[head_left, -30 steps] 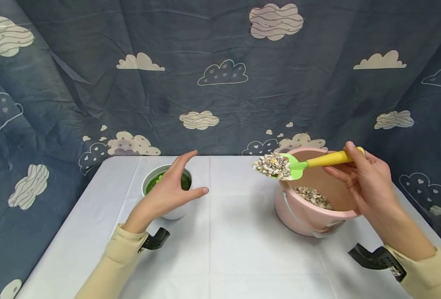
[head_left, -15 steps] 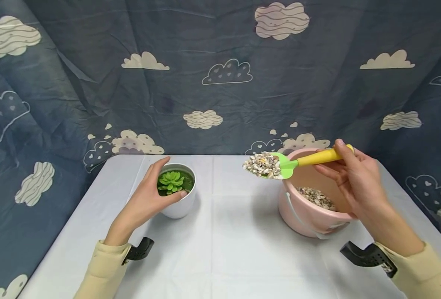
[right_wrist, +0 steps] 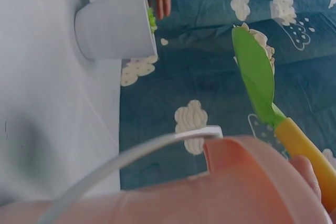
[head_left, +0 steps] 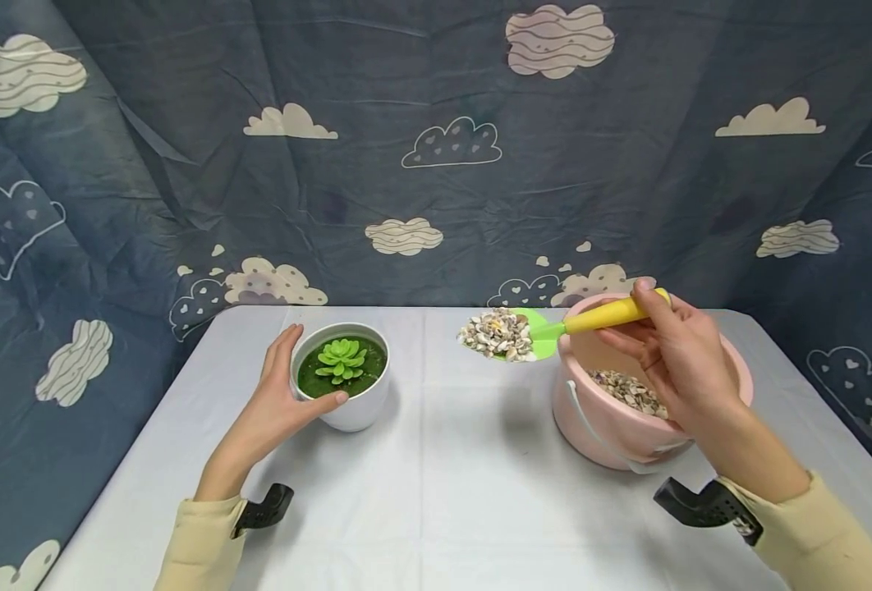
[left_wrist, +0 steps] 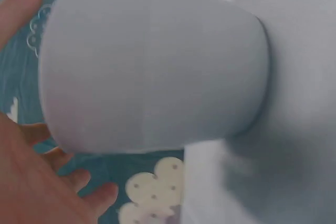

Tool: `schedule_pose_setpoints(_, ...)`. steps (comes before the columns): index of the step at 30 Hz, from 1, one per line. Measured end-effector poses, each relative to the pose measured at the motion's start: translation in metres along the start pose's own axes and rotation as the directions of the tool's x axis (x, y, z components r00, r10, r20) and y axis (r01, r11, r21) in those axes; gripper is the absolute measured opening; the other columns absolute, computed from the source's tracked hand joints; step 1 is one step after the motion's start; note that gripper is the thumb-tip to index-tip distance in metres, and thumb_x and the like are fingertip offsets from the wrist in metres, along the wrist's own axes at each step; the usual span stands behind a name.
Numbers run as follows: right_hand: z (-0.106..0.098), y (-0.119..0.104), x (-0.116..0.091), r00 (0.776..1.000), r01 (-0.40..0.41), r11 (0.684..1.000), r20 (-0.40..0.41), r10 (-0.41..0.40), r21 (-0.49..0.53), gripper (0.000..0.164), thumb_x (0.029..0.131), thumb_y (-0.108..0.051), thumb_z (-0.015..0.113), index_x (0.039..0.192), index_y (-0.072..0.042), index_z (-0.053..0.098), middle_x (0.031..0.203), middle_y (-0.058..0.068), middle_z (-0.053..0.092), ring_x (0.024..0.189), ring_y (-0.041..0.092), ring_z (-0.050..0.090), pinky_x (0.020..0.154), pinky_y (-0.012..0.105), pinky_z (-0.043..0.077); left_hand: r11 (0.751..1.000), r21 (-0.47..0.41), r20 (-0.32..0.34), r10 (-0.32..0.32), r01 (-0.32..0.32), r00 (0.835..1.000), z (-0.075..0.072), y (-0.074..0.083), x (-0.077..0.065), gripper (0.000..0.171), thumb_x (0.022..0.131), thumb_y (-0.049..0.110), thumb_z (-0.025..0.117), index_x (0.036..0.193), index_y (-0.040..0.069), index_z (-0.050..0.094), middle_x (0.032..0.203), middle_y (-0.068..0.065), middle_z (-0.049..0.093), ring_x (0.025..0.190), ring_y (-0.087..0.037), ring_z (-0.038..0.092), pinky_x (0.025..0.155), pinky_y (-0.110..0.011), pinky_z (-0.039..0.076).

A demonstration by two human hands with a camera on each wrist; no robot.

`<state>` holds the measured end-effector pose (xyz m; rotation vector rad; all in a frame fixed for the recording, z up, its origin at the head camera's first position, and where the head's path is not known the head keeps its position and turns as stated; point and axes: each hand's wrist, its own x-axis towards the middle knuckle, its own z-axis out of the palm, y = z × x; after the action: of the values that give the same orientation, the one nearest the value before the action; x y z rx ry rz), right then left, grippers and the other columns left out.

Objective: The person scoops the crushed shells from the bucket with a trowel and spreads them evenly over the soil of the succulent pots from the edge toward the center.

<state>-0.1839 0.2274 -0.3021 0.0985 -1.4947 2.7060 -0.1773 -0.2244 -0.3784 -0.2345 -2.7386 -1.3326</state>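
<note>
My right hand (head_left: 686, 365) grips the yellow handle of a small green-bladed trowel (head_left: 606, 315). The blade is level and heaped with small pale pebbles or shell bits (head_left: 497, 335), held in the air just left of the pink bucket (head_left: 602, 431). On the left of the table stands a white plant pot (head_left: 358, 409) with a green succulent (head_left: 341, 361) in it. My left hand (head_left: 262, 423) spreads around the pot's left side, thumb by the near rim. In the left wrist view its fingers (left_wrist: 102, 198) lie beside the pot's wall.
More of the same pebbles (head_left: 628, 392) lie in the bottom of the bucket, whose pale handle (head_left: 587, 423) hangs down at the front. A white cloth covers the table (head_left: 465, 484). Behind it hangs a dark blue curtain (head_left: 436, 205) with cloud prints.
My left hand has moved left from over the pot to its side, uncovering the succulent. My right hand has carried the loaded trowel leftward, away from above the bucket.
</note>
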Motion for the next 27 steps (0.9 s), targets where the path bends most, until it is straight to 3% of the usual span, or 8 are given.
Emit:
schedule_pose_setpoints(9,0.010,0.006,0.000,0.998,-0.012,0.999,0.062,0.015,-0.042,0.033,0.095,-0.022,0.065,0.117,0.002,0.056,0.112,0.018,0.069,0.101,0.029,0.068,0.078,0.035,0.054,0.985,-0.145,0.071,-0.085,0.095,0.994,0.003,-0.020,0.001,0.111,0.082,0.036,0.079,0.159,0.022,0.001,0.162,-0.013,0.001,0.146,-0.041,0.004,0.110,-0.066,0.015)
schedule_pose_setpoints(14,0.017,0.010,0.001,0.995,-0.020,0.999,0.094,0.023,-0.024,0.031,0.096,-0.021,0.064,0.113,0.003,0.057,0.109,0.018,0.069,0.100,0.031,0.068,0.077,0.036,0.055,0.949,-0.290,0.112,-0.097,0.126,0.989,0.008,-0.023,0.002,0.109,0.084,0.029,0.078,0.159,0.028,-0.002,0.163,-0.010,-0.001,0.144,-0.047,0.007,0.111,-0.064,0.016)
schedule_pose_setpoints(19,0.026,0.014,0.002,0.993,-0.042,0.999,0.115,0.040,0.011,0.028,0.096,-0.021,0.064,0.110,0.002,0.057,0.106,0.018,0.070,0.096,0.031,0.069,0.076,0.036,0.055,0.905,-0.407,0.114,-0.083,0.123,0.990,0.012,-0.026,0.001,0.108,0.085,0.020,0.077,0.159,0.029,-0.002,0.161,-0.012,0.007,0.144,-0.043,0.014,0.113,-0.059,0.017)
schedule_pose_setpoints(22,0.032,0.017,0.003,0.991,-0.057,0.998,0.124,0.054,0.019,0.029,0.096,-0.021,0.065,0.113,0.002,0.059,0.105,0.017,0.070,0.094,0.031,0.070,0.075,0.035,0.055,0.895,-0.431,0.106,-0.073,0.112,0.992,0.013,-0.027,0.002,0.108,0.085,0.019,0.077,0.159,0.026,-0.001,0.160,-0.013,0.012,0.143,-0.037,0.020,0.113,-0.056,0.018)
schedule_pose_setpoints(27,0.041,0.024,0.004,0.985,-0.086,0.995,0.152,0.079,0.043,0.032,0.096,-0.020,0.064,0.115,0.005,0.056,0.104,0.017,0.070,0.094,0.030,0.070,0.076,0.035,0.055,0.905,-0.412,0.092,-0.072,0.103,0.993,0.014,-0.029,0.002,0.106,0.084,0.021,0.078,0.159,0.026,0.002,0.159,-0.010,0.014,0.142,-0.031,0.024,0.114,-0.056,0.017)
